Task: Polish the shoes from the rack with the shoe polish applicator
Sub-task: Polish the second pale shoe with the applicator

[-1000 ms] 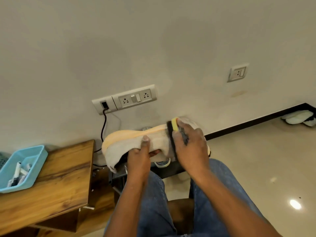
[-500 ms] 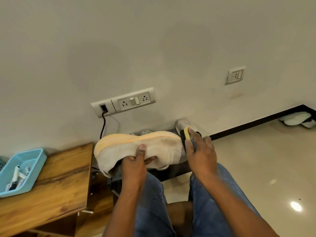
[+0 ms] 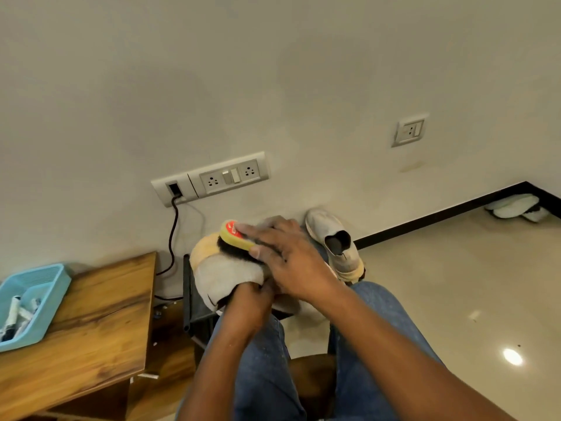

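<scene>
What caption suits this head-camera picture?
Right hand rubs polish applicator on shoe held by left hand.

Right hand (image 3: pixel 291 256) covers most of the shoe polish applicator (image 3: pixel 235 234) and the pale shoe's (image 3: pixel 224 275) heel end; blue basket (image 3: pixel 33 302) runs off-frame, contents too blurred to name.

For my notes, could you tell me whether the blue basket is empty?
Not empty: the blue basket on the wooden table holds several small white items.
</scene>
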